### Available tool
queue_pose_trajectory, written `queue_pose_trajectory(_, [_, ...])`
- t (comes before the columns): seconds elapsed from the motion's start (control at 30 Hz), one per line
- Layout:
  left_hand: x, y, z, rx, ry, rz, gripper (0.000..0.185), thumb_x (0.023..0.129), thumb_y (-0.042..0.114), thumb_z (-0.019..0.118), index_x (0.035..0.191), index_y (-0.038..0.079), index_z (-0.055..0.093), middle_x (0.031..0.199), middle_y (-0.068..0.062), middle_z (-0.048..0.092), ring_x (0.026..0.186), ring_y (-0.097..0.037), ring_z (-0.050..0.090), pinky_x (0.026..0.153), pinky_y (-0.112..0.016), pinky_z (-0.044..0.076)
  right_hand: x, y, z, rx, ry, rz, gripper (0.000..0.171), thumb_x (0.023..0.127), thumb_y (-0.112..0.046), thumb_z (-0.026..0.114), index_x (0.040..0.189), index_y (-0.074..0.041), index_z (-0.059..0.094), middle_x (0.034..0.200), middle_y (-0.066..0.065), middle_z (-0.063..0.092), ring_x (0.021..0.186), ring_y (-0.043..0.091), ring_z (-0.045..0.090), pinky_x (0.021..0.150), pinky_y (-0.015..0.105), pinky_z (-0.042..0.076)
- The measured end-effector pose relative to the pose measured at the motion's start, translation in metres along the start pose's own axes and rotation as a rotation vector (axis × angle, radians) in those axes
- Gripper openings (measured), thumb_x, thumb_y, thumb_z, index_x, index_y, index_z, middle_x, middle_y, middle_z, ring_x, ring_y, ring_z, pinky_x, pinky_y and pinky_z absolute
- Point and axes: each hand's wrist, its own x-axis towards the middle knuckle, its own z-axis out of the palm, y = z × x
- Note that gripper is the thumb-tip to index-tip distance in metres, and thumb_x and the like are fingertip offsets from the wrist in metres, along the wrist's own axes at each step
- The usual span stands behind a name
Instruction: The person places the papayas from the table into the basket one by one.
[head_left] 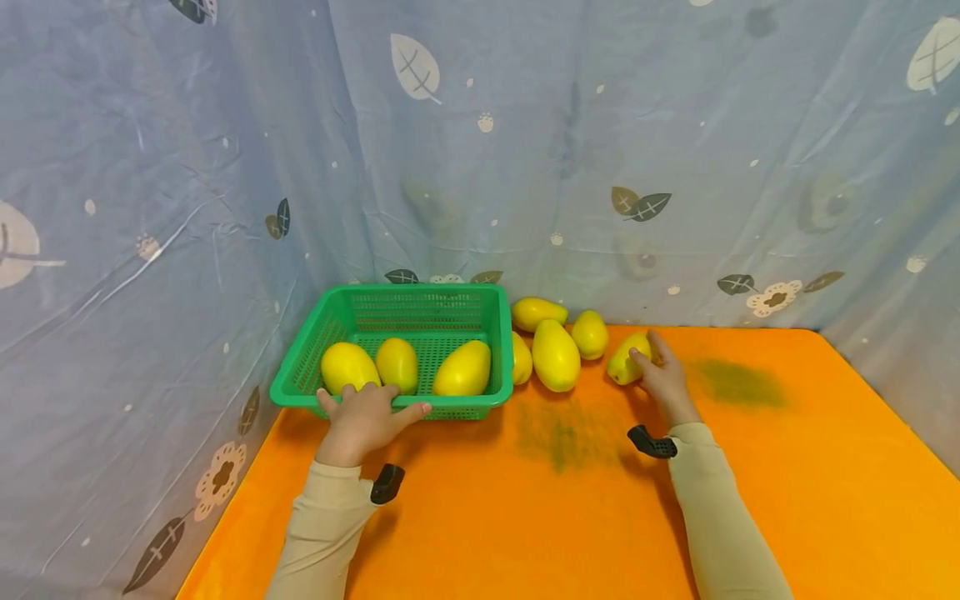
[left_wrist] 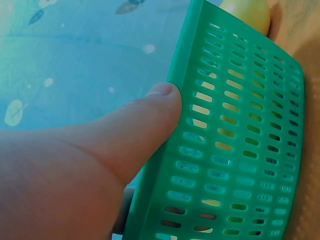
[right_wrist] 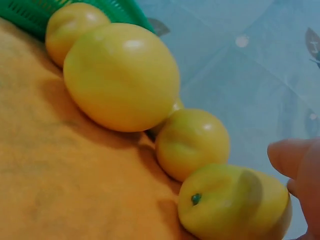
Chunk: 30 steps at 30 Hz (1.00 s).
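From the head view, the left hand (head_left: 365, 419) rests on the near rim of a green basket (head_left: 498, 333) that sits at the back left of the orange bench (head_left: 525, 517), its fingers laid over the edge and thumb spread to the side; three yellow mangoes (head_left: 397, 364) already lie inside it. The right hand (head_left: 663, 379) reaches to a small mango (head_left: 627, 358) at the right end of a loose cluster of four more fruits (head_left: 556, 354) just beside the basket's right wall, fingers curving round its far side and thumb on its near side, the fruit still down on the bench. From the left wrist view, the thumb (left_wrist: 150, 120) presses against the basket's perforated outer wall, so this hand appears to steady the basket rather than lift it. From the right wrist view, the small mango (right_wrist: 235, 205) fills the lower right with its stem end showing, a fingertip (right_wrist: 292, 157) just beside it; whether the fingers have closed firmly cannot be told here. The step in hand seems to be the grasp of the next fruit; the following move would call for a secure pinch, a lift clear of its neighbours, and a carry over the rim into the free space inside.
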Motion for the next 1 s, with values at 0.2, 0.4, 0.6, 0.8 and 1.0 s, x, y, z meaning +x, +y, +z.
queue_pose_trajectory(0.2, [-0.001, 0.0, 0.0, 0.0, 0.002, -0.001, 0.076, 0.094, 0.069, 0.057, 0.14, 0.008, 0.063, 0.135, -0.027, 0.062, 0.127, -0.062, 0.046, 0.107, -0.089, 0.004, -0.001, 0.001, 0.005, -0.074, 0.05, -0.053, 0.073, 0.107, -0.035, 0.05, 0.166, -0.014, 0.013, 0.169, 0.023, 0.018, 0.151, 0.042, 0.029, 0.118, 0.051, 0.038])
queue_pose_trajectory(0.4, [-0.002, 0.0, -0.001, -0.004, 0.003, 0.0, 0.076, 0.094, 0.068, 0.057, 0.14, 0.008, 0.063, 0.134, -0.027, 0.062, 0.126, -0.061, 0.046, 0.106, -0.089, 0.004, -0.005, 0.001, 0.009, -0.107, 0.149, -0.074, 0.073, 0.102, -0.028, 0.061, 0.161, -0.007, 0.024, 0.162, 0.029, 0.029, 0.142, 0.046, 0.038, 0.118, 0.059, 0.037])
queue_pose_trajectory(0.6, [-0.001, 0.0, -0.001, -0.006, 0.003, 0.003, 0.074, 0.094, 0.067, 0.058, 0.139, 0.009, 0.063, 0.133, -0.026, 0.063, 0.126, -0.061, 0.047, 0.106, -0.089, 0.004, -0.009, 0.003, 0.009, -0.049, 0.199, -0.068, 0.07, 0.099, -0.022, 0.063, 0.158, -0.005, 0.028, 0.16, 0.03, 0.03, 0.141, 0.045, 0.038, 0.117, 0.058, 0.037])
queue_pose_trajectory(0.8, [0.0, 0.001, 0.0, -0.006, 0.002, 0.002, 0.073, 0.094, 0.066, 0.058, 0.139, 0.009, 0.064, 0.134, -0.025, 0.063, 0.127, -0.061, 0.046, 0.107, -0.089, 0.003, -0.012, 0.004, 0.004, 0.059, 0.215, -0.023, 0.069, 0.1, -0.024, 0.063, 0.158, -0.007, 0.029, 0.155, 0.028, 0.034, 0.135, 0.038, 0.042, 0.097, 0.036, 0.053])
queue_pose_trajectory(1.0, [-0.002, -0.001, -0.001, -0.001, 0.019, 0.006, 0.071, 0.094, 0.064, 0.06, 0.137, 0.008, 0.065, 0.132, -0.027, 0.063, 0.127, -0.062, 0.047, 0.106, -0.09, 0.005, -0.02, -0.017, -0.001, 0.231, 0.223, 0.033, 0.067, 0.099, -0.03, 0.065, 0.155, -0.016, 0.031, 0.134, 0.009, 0.044, 0.114, 0.02, 0.053, 0.067, 0.014, 0.053])
